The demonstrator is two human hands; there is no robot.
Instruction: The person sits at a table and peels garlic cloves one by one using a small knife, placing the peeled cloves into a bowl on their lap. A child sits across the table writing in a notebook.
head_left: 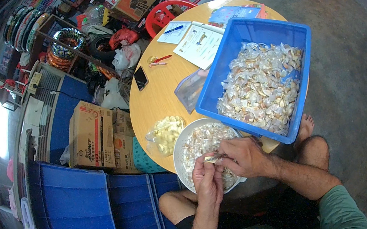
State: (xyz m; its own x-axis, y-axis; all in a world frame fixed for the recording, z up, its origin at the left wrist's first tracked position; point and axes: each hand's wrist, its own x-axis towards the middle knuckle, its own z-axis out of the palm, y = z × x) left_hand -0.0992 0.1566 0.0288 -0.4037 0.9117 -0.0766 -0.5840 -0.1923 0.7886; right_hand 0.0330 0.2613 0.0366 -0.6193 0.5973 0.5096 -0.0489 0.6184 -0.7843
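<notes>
Just above the white bowl, the person's two hands meet over one garlic clove [209, 159]. Small, pale cream and smooth where it shows, it is pinched between the thumb and fingertips of the left hand [206, 179]; the fingers cover part of it, so its full outline cannot be made out. Pressed up close to the clove, the right hand [244, 155] is curled narrow around what looks like a slim grey tool [219, 158], mostly hidden by the knuckles.

Inside the white bowl [178, 158] lies a loose heap of garlic pieces [203, 136], whitish and tan, with papery, translucent skins mixed through. Left of the bowl, just beside its rim, a clear plastic bag holds peeled cloves [170, 132], plump, bare and light yellow. To the bowl's upper right, a big blue tub [225, 64] contains a much larger pile of garlic in dry skins [262, 88], brown-edged and flaky.

Beyond the bowl, on the round wooden table [154, 101], lie a greyish zip pouch [189, 93], an open booklet [199, 44], a blue pen [173, 30], a red pen [163, 58] and a dark phone [141, 78]. Farther left of the bowl, off the table, stand cardboard cartons [91, 136].
</notes>
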